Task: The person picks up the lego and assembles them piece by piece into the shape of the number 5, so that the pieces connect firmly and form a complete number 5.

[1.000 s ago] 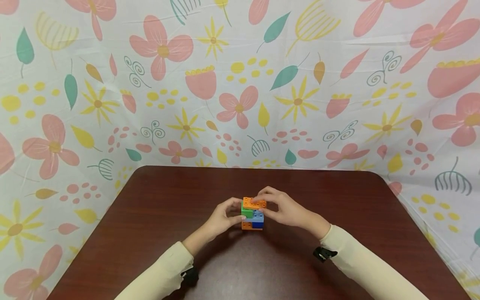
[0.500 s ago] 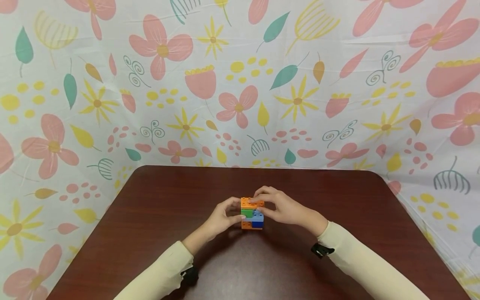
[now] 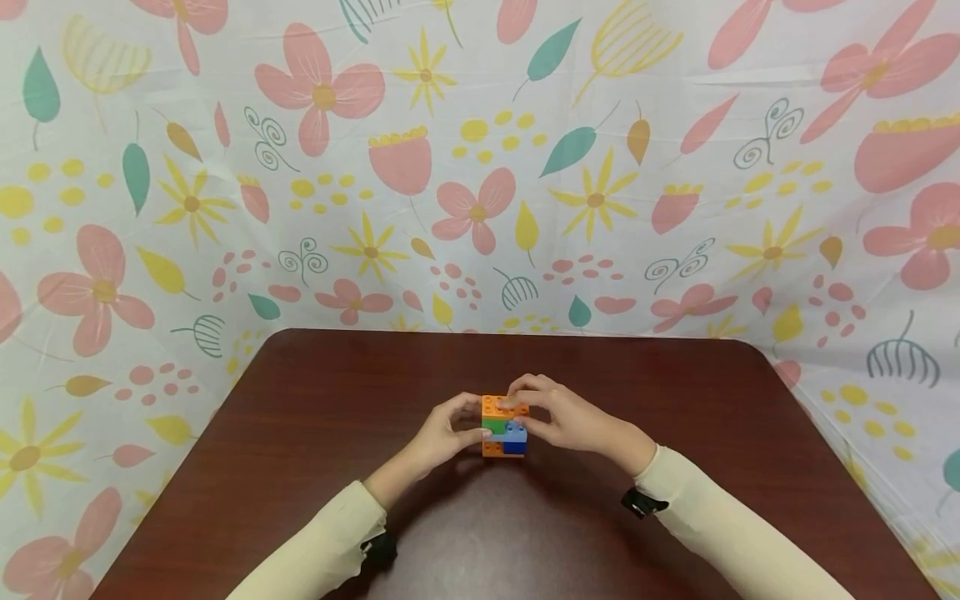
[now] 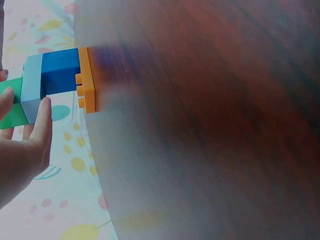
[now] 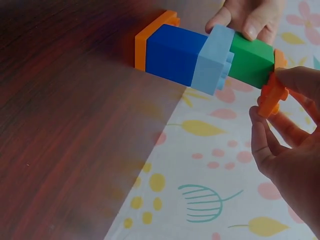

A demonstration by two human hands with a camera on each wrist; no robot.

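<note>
A small tower of toy building bricks stands upright on the table. At its foot is a flat orange brick (image 5: 141,50), then a dark blue brick (image 5: 172,54), a light blue brick (image 5: 209,61) and a green brick (image 5: 250,61). Another flat orange brick (image 3: 493,406) lies across the top, against the green one; whether it is fully seated I cannot tell. My left hand (image 3: 441,435) grips the tower's left side, its thumb by the green and light blue bricks. Between thumb and fingers, my right hand (image 3: 572,417) pinches the top orange brick's right end.
The dark reddish-brown table (image 3: 360,375) has rounded far corners. Behind it and at both sides hangs a white cloth (image 3: 480,283) printed with flowers and leaves. Black straps (image 3: 643,502) show at the wrists, over cream sleeves (image 3: 315,542).
The top orange brick has shifted slightly left with my right hand and now lines up with the green brick's left edge. My left hand has stayed in place.
</note>
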